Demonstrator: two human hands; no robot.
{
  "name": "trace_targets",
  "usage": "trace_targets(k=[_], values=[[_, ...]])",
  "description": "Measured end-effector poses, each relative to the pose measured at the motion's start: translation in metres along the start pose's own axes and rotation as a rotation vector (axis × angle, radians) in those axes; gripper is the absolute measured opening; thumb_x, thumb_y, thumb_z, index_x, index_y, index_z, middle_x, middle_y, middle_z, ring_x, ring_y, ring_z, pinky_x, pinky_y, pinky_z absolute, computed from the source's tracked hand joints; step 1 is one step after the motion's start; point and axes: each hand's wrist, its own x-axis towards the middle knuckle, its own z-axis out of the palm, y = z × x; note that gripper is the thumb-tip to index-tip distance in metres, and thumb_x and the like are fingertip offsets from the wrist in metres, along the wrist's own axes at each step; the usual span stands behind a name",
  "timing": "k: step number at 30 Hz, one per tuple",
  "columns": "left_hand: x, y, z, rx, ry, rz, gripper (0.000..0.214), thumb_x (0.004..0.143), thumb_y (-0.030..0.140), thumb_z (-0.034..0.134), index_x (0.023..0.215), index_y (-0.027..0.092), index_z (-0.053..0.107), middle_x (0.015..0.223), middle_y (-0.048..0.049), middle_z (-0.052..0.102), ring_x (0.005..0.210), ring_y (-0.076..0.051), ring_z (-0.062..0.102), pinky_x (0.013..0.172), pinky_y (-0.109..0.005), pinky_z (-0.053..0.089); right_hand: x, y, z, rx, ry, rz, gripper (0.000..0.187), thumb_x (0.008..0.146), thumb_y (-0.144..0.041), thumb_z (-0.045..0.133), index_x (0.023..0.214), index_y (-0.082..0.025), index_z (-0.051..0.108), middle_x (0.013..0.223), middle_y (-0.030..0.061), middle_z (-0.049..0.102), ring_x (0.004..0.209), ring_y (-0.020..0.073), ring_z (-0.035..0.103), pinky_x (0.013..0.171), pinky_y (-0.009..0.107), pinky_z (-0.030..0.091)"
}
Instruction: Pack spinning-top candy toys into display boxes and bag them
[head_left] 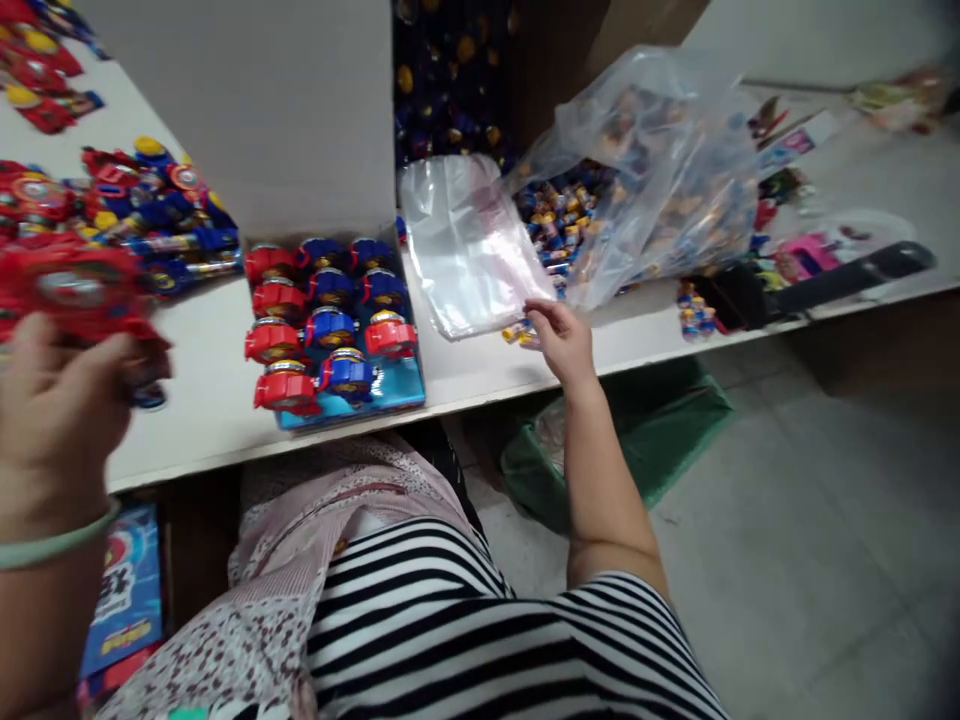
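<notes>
On the left, my left hand [64,420] grips a red toy watch [71,285], blurred by motion, above a heap of similar toys. My right hand [559,338] has thumb and fingers pinched at the lower right corner of a stack of clear plastic bags [480,250] lying on the table. Between my hands stands an open display box [397,385] with a blue inside, holding rows of red toy watches [285,385] and blue toy watches [346,375]. Small yellow-and-blue tubes [523,334] lie just under my right fingertips.
Red and blue toys [150,200] are heaped at the left. A large clear bag [667,190] of small tubes leans behind my right hand. Farther right lies a black tape dispenser-like object [847,280]. A green-lined bin [652,440] stands below the table edge.
</notes>
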Motion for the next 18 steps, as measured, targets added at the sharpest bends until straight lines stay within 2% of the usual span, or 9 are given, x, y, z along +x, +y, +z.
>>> trace_targets(k=[1, 2, 5, 7, 8, 11, 13, 15, 18], values=[[-0.005, 0.016, 0.014, -0.068, 0.013, 0.015, 0.027, 0.077, 0.025, 0.074, 0.101, 0.035, 0.065, 0.078, 0.0094, 0.066, 0.063, -0.010, 0.059, 0.058, -0.027, 0.053, -0.004, -0.030, 0.015, 0.102, -0.058, -0.122, 0.038, 0.092, -0.044, 0.054, 0.120, -0.021, 0.065, 0.116, 0.0092, 0.071, 0.103, 0.0218, 0.069, 0.097, 0.042, 0.056], [-0.011, 0.031, 0.031, -0.125, -0.045, 0.075, 0.033, 0.076, 0.024, 0.076, 0.106, 0.033, 0.064, 0.083, 0.0068, 0.068, 0.067, -0.012, 0.061, 0.058, -0.027, 0.053, -0.009, -0.063, 0.029, 0.174, -0.137, -0.237, 0.044, 0.093, -0.048, 0.054, 0.131, -0.025, 0.059, 0.123, 0.0078, 0.068, 0.109, 0.0218, 0.067, 0.098, 0.042, 0.056], [-0.025, 0.068, 0.081, -0.164, -0.340, 0.289, 0.038, 0.085, 0.028, 0.070, 0.121, 0.027, 0.057, 0.110, -0.0031, 0.068, 0.094, -0.017, 0.066, 0.079, -0.032, 0.059, -0.028, -0.148, 0.059, 0.288, -0.331, -0.470, 0.069, 0.091, -0.051, 0.061, 0.151, -0.035, 0.031, 0.146, 0.0050, 0.052, 0.129, 0.0240, 0.056, 0.099, 0.040, 0.057], [-0.028, 0.080, 0.100, -0.095, -0.416, 0.438, 0.041, 0.091, 0.032, 0.064, 0.130, 0.026, 0.050, 0.120, -0.0070, 0.062, 0.105, -0.020, 0.063, 0.092, -0.036, 0.057, -0.037, -0.177, 0.068, 0.322, -0.317, -0.565, 0.066, 0.094, -0.045, 0.060, 0.151, -0.039, 0.027, 0.152, 0.0028, 0.043, 0.138, 0.0240, 0.048, 0.103, 0.038, 0.055], [-0.028, 0.081, 0.104, -0.035, -0.442, 0.496, 0.044, 0.092, 0.033, 0.062, 0.134, 0.025, 0.047, 0.123, -0.0083, 0.061, 0.109, -0.021, 0.062, 0.095, -0.038, 0.055, -0.039, -0.181, 0.070, 0.296, -0.260, -0.577, 0.062, 0.096, -0.042, 0.057, 0.150, -0.039, 0.026, 0.151, 0.0032, 0.042, 0.139, 0.0244, 0.047, 0.106, 0.040, 0.054], [-0.018, 0.071, 0.089, 0.164, -0.424, 0.583, 0.054, 0.092, 0.037, 0.063, 0.141, 0.024, 0.044, 0.129, -0.0106, 0.057, 0.117, -0.026, 0.058, 0.102, -0.044, 0.051, -0.039, -0.159, 0.067, 0.115, -0.027, -0.502, 0.059, 0.098, -0.039, 0.048, 0.151, -0.037, 0.022, 0.143, 0.0089, 0.046, 0.135, 0.0282, 0.051, 0.109, 0.049, 0.050], [-0.009, 0.057, 0.071, 0.279, -0.348, 0.604, 0.052, 0.092, 0.036, 0.062, 0.140, 0.024, 0.047, 0.127, -0.0105, 0.058, 0.117, -0.027, 0.058, 0.103, -0.047, 0.050, -0.038, -0.128, 0.067, 0.058, 0.027, -0.463, 0.060, 0.097, -0.040, 0.048, 0.151, -0.038, 0.021, 0.140, 0.0101, 0.047, 0.129, 0.0301, 0.055, 0.105, 0.053, 0.053], [-0.004, 0.042, 0.059, 0.378, -0.350, 0.635, 0.042, 0.094, 0.033, 0.059, 0.134, 0.023, 0.053, 0.121, -0.0102, 0.062, 0.112, -0.027, 0.059, 0.100, -0.048, 0.050, -0.042, -0.097, 0.072, 0.085, -0.029, -0.461, 0.059, 0.095, -0.039, 0.052, 0.148, -0.039, 0.027, 0.137, 0.0090, 0.050, 0.123, 0.0293, 0.059, 0.098, 0.051, 0.057], [-0.006, 0.026, 0.061, 0.485, -0.476, 0.693, 0.033, 0.095, 0.031, 0.056, 0.126, 0.021, 0.060, 0.116, -0.0112, 0.066, 0.108, -0.027, 0.059, 0.097, -0.048, 0.050, -0.055, -0.072, 0.086, 0.110, -0.149, -0.454, 0.055, 0.094, -0.033, 0.055, 0.145, -0.038, 0.036, 0.131, 0.0086, 0.055, 0.115, 0.0273, 0.062, 0.089, 0.046, 0.061]])
